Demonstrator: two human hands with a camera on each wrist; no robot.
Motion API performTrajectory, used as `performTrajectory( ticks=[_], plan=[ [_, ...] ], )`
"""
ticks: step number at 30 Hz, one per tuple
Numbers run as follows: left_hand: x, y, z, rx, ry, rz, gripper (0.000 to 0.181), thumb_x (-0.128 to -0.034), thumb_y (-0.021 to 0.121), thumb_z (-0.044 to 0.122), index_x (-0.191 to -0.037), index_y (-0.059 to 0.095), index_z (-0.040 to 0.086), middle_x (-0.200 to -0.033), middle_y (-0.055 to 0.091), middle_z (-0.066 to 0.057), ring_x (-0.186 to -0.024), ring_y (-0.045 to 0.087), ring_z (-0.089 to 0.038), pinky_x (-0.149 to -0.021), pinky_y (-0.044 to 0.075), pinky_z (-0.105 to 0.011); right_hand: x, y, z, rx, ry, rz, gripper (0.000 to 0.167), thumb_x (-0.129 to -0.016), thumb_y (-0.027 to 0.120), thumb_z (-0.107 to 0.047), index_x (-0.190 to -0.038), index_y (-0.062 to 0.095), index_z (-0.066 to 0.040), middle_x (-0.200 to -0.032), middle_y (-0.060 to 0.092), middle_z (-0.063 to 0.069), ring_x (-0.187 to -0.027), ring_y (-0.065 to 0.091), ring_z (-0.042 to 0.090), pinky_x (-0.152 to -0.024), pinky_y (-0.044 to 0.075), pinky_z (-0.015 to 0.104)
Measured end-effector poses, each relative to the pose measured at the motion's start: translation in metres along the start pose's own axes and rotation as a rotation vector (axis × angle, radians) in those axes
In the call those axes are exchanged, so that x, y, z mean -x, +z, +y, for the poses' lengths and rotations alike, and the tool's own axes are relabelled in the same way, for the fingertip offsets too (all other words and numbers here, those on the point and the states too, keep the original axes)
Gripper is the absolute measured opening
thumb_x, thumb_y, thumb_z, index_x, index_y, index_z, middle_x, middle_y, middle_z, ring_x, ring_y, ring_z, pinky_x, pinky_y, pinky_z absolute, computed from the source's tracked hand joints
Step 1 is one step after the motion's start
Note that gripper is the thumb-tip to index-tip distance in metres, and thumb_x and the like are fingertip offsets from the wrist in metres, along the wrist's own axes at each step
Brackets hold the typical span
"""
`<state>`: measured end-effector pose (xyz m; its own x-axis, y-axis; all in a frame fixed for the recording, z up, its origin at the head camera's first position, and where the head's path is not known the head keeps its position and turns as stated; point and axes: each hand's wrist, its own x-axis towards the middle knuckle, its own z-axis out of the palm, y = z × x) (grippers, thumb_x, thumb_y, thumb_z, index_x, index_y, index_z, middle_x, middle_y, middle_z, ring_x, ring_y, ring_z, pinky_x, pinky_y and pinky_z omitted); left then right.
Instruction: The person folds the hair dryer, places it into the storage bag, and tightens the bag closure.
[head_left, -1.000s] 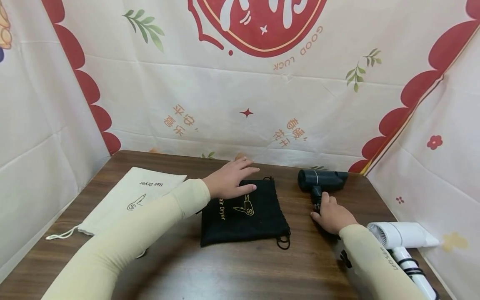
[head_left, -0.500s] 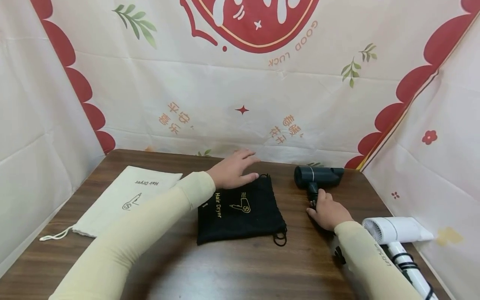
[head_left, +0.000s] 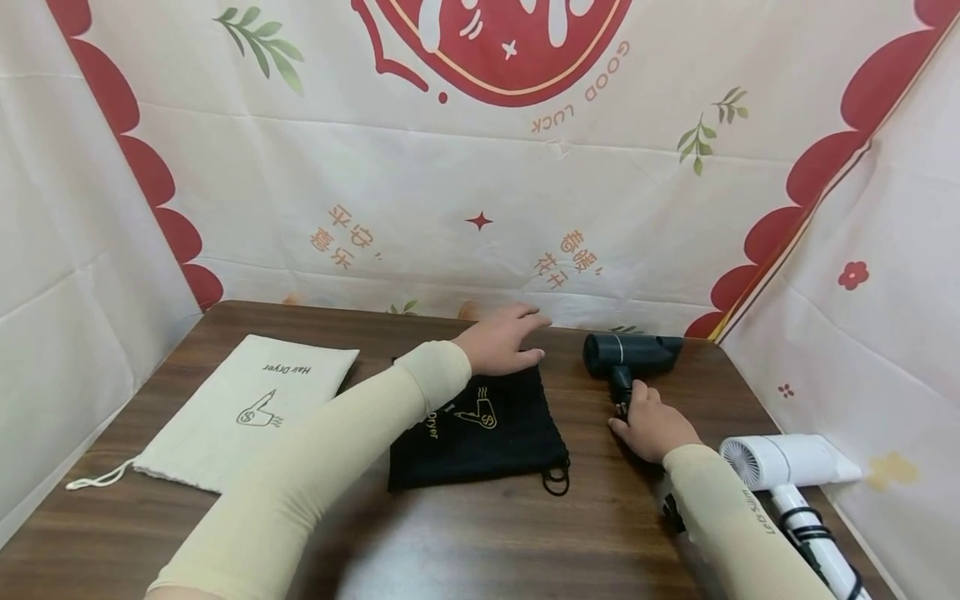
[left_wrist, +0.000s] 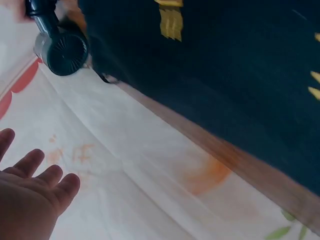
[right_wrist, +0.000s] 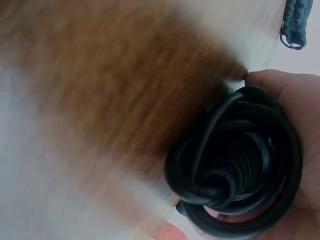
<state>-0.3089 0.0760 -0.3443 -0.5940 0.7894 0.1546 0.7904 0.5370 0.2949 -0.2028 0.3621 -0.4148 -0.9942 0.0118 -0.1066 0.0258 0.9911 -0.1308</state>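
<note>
My right hand grips the handle of a dark green hair dryer, which lies near the back right of the table. In the right wrist view, its black cord is coiled round the handle against my palm. My left hand has its fingers spread above the far edge of a black drawstring bag with yellow print; whether it touches the cloth I cannot tell. The left wrist view shows those fingers extended and holding nothing, with the dryer's round end beyond.
A white drawstring bag printed "Hair Dryer" lies flat at the left, partly behind my left sleeve. A white hair dryer with its black cord wound round the handle lies at the right edge. Printed cloth hangs behind the table.
My left hand has moved to the right over the black bag. My right hand keeps its grip on the dark green hair dryer, and the head view has shifted slightly.
</note>
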Motion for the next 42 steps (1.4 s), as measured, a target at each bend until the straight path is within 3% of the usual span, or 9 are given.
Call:
performTrajectory(
  ticks=[6, 12, 22, 30, 37, 42],
  plan=[
    [-0.021, 0.023, 0.025, 0.022, -0.004, -0.052, 0.057, -0.1010, 0.053, 0.038, -0.154, 0.038, 0.020, -0.159, 0.029, -0.008, -0.144, 0.030, -0.022, -0.113, 0.030, -0.036, -0.002, -0.003, 0.000, 0.014, 0.013, -0.019, 0.078, -0.096, 0.062, -0.034, -0.137, 0.022, 0.018, -0.119, 0.045, 0.040, -0.089, 0.063, 0.045, -0.080, 0.050, 0.060],
    [-0.042, 0.048, 0.048, -0.040, -0.017, -0.090, 0.061, -0.0997, 0.054, 0.040, -0.155, 0.034, 0.026, -0.161, 0.025, -0.006, -0.147, 0.024, -0.021, -0.111, 0.033, -0.036, -0.004, -0.004, -0.002, 0.030, -0.006, -0.028, 0.081, -0.096, 0.062, -0.034, -0.140, 0.020, 0.020, -0.124, 0.043, 0.042, -0.096, 0.062, 0.048, -0.083, 0.049, 0.060],
    [-0.048, 0.064, 0.052, -0.073, -0.101, -0.034, 0.071, -0.0971, 0.059, 0.037, -0.159, 0.025, 0.028, -0.163, 0.018, -0.008, -0.147, 0.025, -0.024, -0.107, 0.039, -0.038, 0.008, 0.001, -0.005, -0.007, -0.073, -0.038, 0.078, -0.094, 0.065, -0.035, -0.141, 0.025, 0.012, -0.127, 0.047, 0.035, -0.099, 0.063, 0.042, -0.088, 0.048, 0.060],
    [-0.057, 0.072, 0.054, -0.111, -0.163, -0.098, 0.073, -0.0972, 0.060, 0.039, -0.159, 0.022, 0.030, -0.164, 0.016, -0.007, -0.148, 0.021, -0.024, -0.110, 0.035, -0.040, 0.009, 0.002, -0.003, -0.054, -0.099, -0.036, 0.073, -0.093, 0.067, -0.036, -0.138, 0.028, 0.008, -0.125, 0.050, 0.030, -0.097, 0.063, 0.036, -0.088, 0.048, 0.059],
    [-0.062, 0.079, 0.058, -0.195, -0.170, -0.113, 0.071, -0.0956, 0.062, 0.039, -0.157, 0.029, 0.030, -0.160, 0.025, -0.006, -0.144, 0.030, -0.027, -0.108, 0.039, -0.041, 0.010, 0.005, -0.004, -0.059, -0.111, -0.039, 0.071, -0.092, 0.068, -0.036, -0.135, 0.031, 0.007, -0.122, 0.053, 0.028, -0.096, 0.063, 0.033, -0.088, 0.049, 0.056],
    [-0.068, 0.084, 0.059, -0.230, -0.190, -0.072, 0.068, -0.0934, 0.066, 0.041, -0.153, 0.036, 0.028, -0.150, 0.035, -0.009, -0.128, 0.046, -0.024, -0.096, 0.047, -0.034, 0.012, 0.005, -0.003, -0.063, -0.127, -0.021, 0.070, -0.091, 0.069, -0.036, -0.135, 0.032, 0.006, -0.123, 0.054, 0.027, -0.097, 0.062, 0.033, -0.088, 0.048, 0.055]
  ],
)
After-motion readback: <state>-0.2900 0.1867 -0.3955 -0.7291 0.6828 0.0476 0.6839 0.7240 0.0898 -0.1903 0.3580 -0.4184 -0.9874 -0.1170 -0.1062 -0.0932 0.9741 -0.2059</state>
